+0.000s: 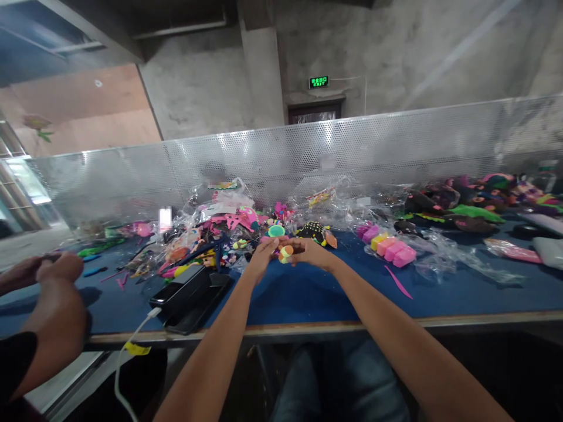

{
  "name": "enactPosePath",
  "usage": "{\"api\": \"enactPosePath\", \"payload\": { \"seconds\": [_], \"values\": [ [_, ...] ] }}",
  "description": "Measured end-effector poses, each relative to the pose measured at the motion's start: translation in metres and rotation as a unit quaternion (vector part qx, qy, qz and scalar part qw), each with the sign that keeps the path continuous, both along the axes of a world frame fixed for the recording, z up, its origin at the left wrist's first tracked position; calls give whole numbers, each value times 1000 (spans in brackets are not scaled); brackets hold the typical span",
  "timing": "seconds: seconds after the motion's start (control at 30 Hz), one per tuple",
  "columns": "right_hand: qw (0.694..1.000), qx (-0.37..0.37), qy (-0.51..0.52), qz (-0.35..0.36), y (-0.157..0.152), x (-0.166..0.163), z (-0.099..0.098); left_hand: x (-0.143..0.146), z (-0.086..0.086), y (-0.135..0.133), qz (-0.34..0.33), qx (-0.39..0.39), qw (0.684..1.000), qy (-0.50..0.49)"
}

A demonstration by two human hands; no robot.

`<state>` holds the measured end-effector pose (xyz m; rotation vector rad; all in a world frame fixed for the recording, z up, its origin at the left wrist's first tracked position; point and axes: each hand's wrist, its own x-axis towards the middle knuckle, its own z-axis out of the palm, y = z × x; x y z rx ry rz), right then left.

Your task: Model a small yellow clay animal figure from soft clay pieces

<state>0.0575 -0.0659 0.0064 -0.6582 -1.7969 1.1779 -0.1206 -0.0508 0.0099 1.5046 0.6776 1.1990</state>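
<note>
Head view: a small yellow-and-orange piece (285, 253) sits directly between the left hand (263, 253) and right hand (310, 253), above the blue tabletop (303, 305). Both hands hold it in narrowed fingertips; neither is clearly nearer. Long axis indeterminable.

- Ahead of you rises a grey concrete wall (396, 58), its green exit sign (319, 82) glowing above a dark doorway (315, 110).
- A perforated metal panel (281, 149) backs your blue-topped table (299, 302).
- At your far left, a bright opening (30, 180).
</note>
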Motion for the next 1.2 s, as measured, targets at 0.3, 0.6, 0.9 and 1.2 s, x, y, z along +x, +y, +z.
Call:
{"api": "enactPosePath", "payload": {
  "seconds": [0.3,0.6,0.9,1.2],
  "values": [
    [998,-29,53,1,-3,0,5,1,4,-10,-32,7,999,-17],
    [997,6,65,-42,-1,-1,4,-1,-2,2,41,58,997,-20],
    [991,9,79,-103,-2,0,8,-1,0,-8,193,276,936,104],
    [996,19,38,-81,1,-1,3,-3,-1,-6,192,348,907,138]
  ]
}}
